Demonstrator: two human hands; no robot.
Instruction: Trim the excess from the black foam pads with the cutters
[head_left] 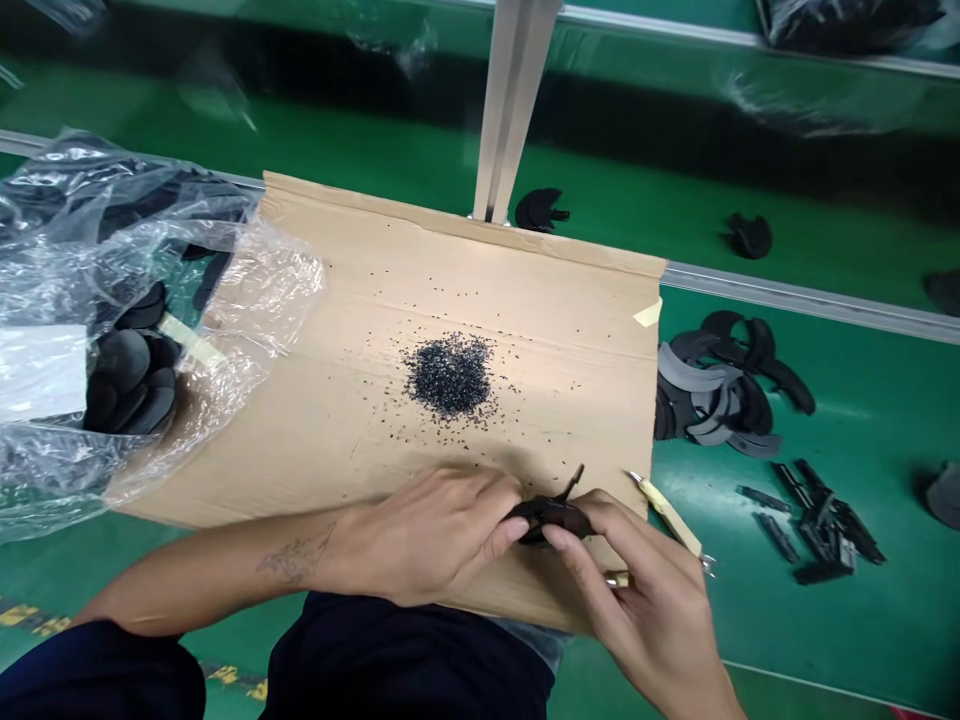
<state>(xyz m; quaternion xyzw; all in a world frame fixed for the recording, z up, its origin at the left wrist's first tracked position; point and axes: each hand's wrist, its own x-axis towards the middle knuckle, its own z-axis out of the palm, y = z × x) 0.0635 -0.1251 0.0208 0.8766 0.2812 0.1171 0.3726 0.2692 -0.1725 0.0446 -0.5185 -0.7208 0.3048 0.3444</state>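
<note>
My left hand [442,530] and my right hand [652,580] meet near the front of the cardboard sheet [337,420]. Between them they hold a small black plastic part [559,518], with a thin arm sticking up from it. Thumbs and fingers of both hands pinch its two ends. A metal-tipped tool with a pale handle [616,580] shows partly by my right palm; whether that hand grips it I cannot tell. Beyond the hands, a pile of tiny black screws or pellets [450,375] lies scattered on the cardboard.
On the left a clear plastic bag [247,290] holds black rounded pieces [124,365]. Curved black and grey pieces [712,385] lie right of the cardboard, with narrow black parts [825,520] nearer. A yellow-handled cutter [671,515] rests at the cardboard's right edge. A metal post [517,100] stands behind.
</note>
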